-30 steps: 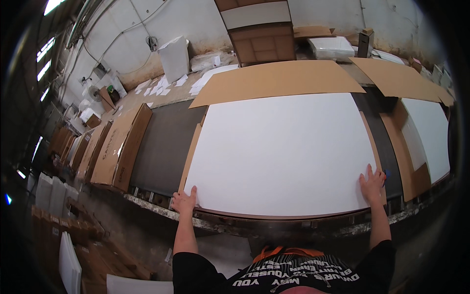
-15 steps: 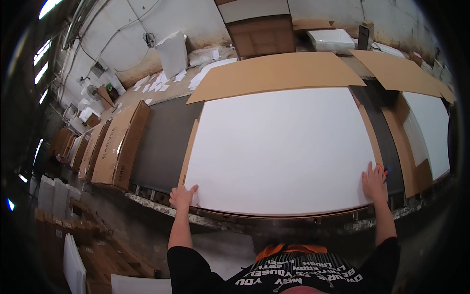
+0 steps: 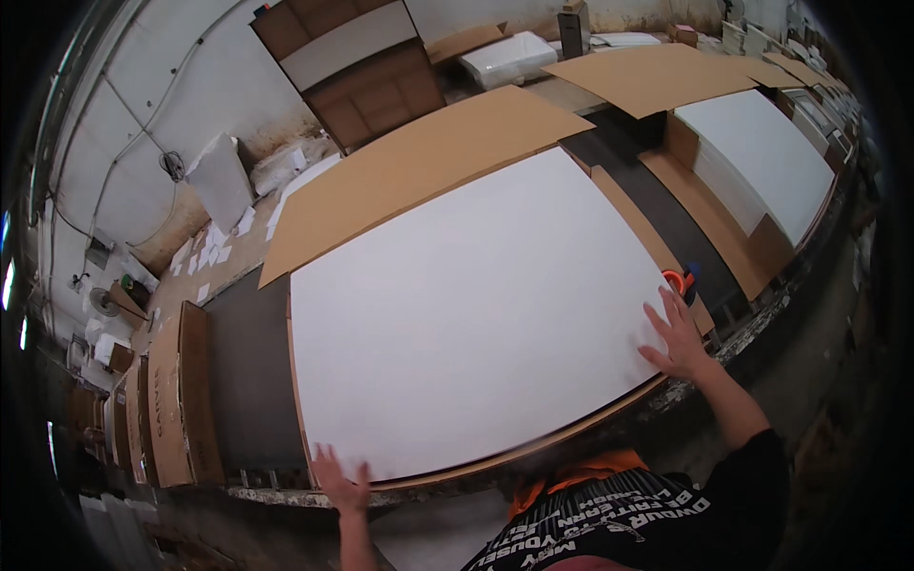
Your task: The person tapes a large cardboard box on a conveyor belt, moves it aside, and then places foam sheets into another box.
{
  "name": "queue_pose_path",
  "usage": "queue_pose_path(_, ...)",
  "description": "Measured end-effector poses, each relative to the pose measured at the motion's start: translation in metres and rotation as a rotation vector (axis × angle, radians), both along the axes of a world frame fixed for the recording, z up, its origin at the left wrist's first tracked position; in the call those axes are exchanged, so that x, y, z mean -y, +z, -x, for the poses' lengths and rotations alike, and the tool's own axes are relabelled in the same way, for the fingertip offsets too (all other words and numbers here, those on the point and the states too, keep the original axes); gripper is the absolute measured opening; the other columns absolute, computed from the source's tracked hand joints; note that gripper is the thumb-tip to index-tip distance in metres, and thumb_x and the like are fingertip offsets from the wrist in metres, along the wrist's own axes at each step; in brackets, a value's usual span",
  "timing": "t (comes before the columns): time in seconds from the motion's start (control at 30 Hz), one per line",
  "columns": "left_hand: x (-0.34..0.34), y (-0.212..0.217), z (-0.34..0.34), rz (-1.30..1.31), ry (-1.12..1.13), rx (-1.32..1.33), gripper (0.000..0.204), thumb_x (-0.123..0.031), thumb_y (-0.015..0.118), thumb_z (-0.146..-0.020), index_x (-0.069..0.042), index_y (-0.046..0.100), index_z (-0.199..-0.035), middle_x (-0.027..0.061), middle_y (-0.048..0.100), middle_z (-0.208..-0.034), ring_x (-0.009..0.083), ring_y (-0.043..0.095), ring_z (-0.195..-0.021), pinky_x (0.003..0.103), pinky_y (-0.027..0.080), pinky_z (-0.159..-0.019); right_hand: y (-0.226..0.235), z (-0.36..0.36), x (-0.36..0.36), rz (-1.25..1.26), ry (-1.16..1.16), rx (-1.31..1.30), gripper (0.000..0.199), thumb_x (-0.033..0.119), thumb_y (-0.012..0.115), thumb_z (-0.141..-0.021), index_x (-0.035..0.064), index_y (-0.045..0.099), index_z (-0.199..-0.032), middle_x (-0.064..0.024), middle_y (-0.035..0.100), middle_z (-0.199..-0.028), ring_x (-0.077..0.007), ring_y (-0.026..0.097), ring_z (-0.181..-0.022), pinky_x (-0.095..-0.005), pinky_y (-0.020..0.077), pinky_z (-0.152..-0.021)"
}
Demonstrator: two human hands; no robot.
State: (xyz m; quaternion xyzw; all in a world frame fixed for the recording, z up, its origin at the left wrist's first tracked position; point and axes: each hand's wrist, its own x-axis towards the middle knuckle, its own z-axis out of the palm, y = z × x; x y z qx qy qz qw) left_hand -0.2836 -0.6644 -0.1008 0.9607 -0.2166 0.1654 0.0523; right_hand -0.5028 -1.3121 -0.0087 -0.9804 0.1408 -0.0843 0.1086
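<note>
White panel point(image 3: 466, 314) lying flat within an open carton point(image 3: 633, 209) on a dark conveyor point(image 3: 252, 366). Judged by its lie, the panel is seated, nearly meeting the side walls; the far cardboard flap point(image 3: 409, 176) lies outspread and unfolded, leaving the panel uncovered. The left hand point(image 3: 343, 483), fingers spread, is at the near left corner; the right hand point(image 3: 678, 335), likewise splayed, is at the right edge beside an orange-and-blue tool point(image 3: 678, 280). Neither grasps anything; blur obscures whether fingertips touch the panel.
</note>
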Motion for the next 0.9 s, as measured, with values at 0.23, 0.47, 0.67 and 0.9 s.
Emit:
queue_pose_path(0.23, 0.079, 0.074, 0.024, -0.004, 0.085, -0.143, 0.089, -0.059, 0.053, -0.087, 0.0, 0.03, -0.149, 0.0248, 0.027, -0.155, 0.0444, 0.019, -0.144, 0.054, 0.008, -0.118, 0.007, -0.008, -0.026, 0.214, 0.185, 0.008, 0.076, 0.055, 0.06, -0.081, 0.0045, 0.049, -0.136, -0.0296, 0.031, -0.147, -0.0499, 0.031, -0.129, -0.0588, 0.026, -0.109)
queue_pose_path(0.47, 0.065, 0.059, 0.014, -0.056, 0.122, -0.319, 0.089, -0.056, 0.049, -0.09, 0.003, 0.021, -0.151, 0.0272, 0.016, -0.157, 0.0458, 0.012, -0.146, 0.056, 0.004, -0.118, 0.003, -0.016, -0.029, 0.082, 0.161, -0.084, 0.074, 0.053, 0.056, -0.085, 0.0041, 0.045, -0.139, -0.0287, 0.033, -0.146, -0.0466, 0.032, -0.131, -0.0563, 0.0219, -0.112)
queue_pose_path(0.67, 0.225, 0.088, 0.097, -0.179, -0.258, -0.28, 0.084, -0.053, 0.052, -0.089, 0.004, 0.03, -0.148, 0.0336, 0.022, -0.152, 0.0574, 0.014, -0.14, 0.064, 0.008, -0.114, 0.01, -0.029, -0.031, 0.023, 0.206, -0.108, 0.078, 0.055, 0.055, -0.086, 0.0029, 0.042, -0.142, -0.0306, 0.031, -0.147, -0.0468, 0.029, -0.133, -0.0566, 0.0192, -0.113)
queue_pose_path(0.9, 0.294, 0.081, 0.095, -0.149, -0.136, -0.45, 0.082, -0.051, 0.055, -0.088, 0.002, 0.034, -0.147, 0.0339, 0.022, -0.152, 0.0592, 0.015, -0.139, 0.065, 0.01, -0.113, -0.016, -0.049, 0.022, -0.198, 0.446, -0.252, 0.079, 0.052, 0.059, -0.086, -0.0003, 0.04, -0.141, -0.0286, 0.031, -0.146, -0.0482, 0.028, -0.133, -0.0593, 0.0162, -0.112)
